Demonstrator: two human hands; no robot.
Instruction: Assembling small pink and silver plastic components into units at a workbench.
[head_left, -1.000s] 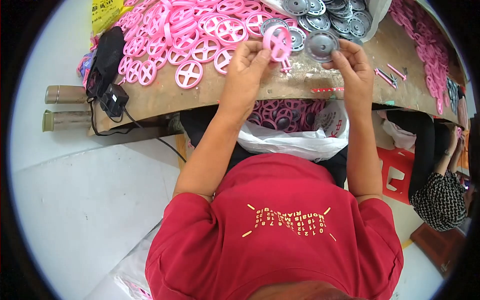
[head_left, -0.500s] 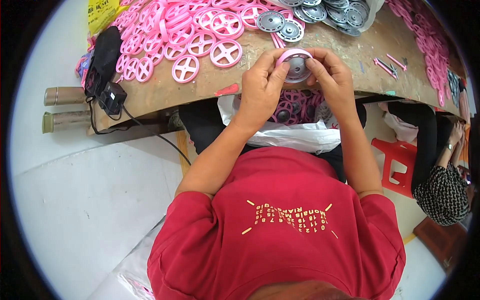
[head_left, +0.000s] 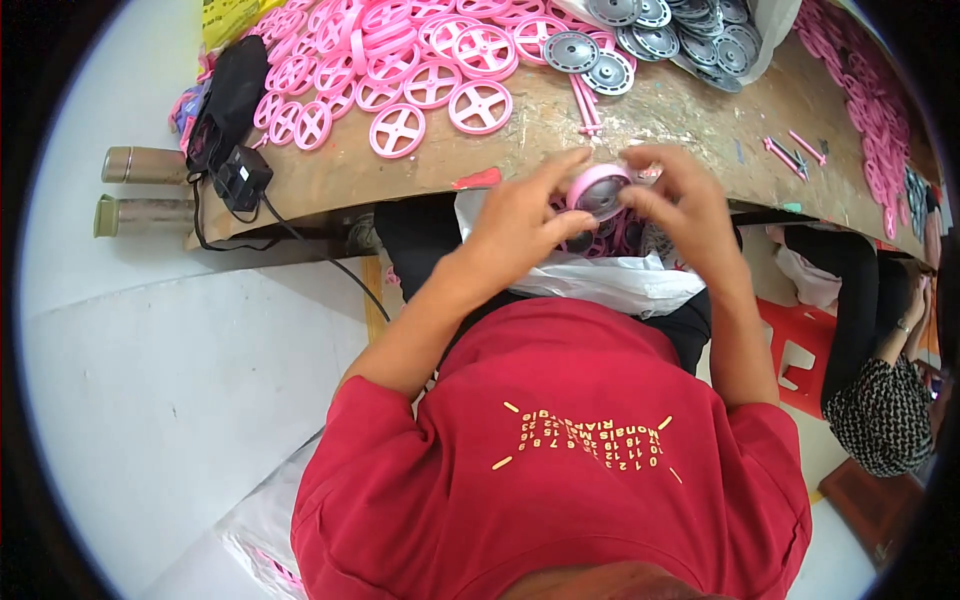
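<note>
above the mouth of a white bag (head_left: 595, 280), just short of the counter (head_left: 540, 130): one wheel (head_left: 590, 182), pink rim with a gray disc within it, tilted, between left hand (head_left: 510, 220) and right hand (head_left: 695, 205).

hands near each other, not meeting. left thumb and fingers spread about the wheel's left side; right thumb close by its right edge. motion blur: cannot tell whether either grip is firm, nor which side bears the weight.

step, as judged: rim and disc look joined, so probably the end of one assembly, or a check of the fit. next move would seem to call for an even release over the open bag, clear of its folded edge; if the disc sits loose, another thumb press first.

counts. wheel at the hands: one. pink and gray pieces in the bag (head_left: 612, 242): many, half hidden, no fair count. pink spoked rings (head_left: 484, 50): dozens, heaped on the counter, two lying foremost. gray discs: two overlapping (head_left: 610, 73), beside a gray pile (head_left: 700, 50) too layered to count. pink rods (head_left: 585, 105) below that pair: at least two. far right rods (head_left: 785, 157): two pink, at least one gray. bottles (head_left: 145, 165), left of the counter: two.
</note>
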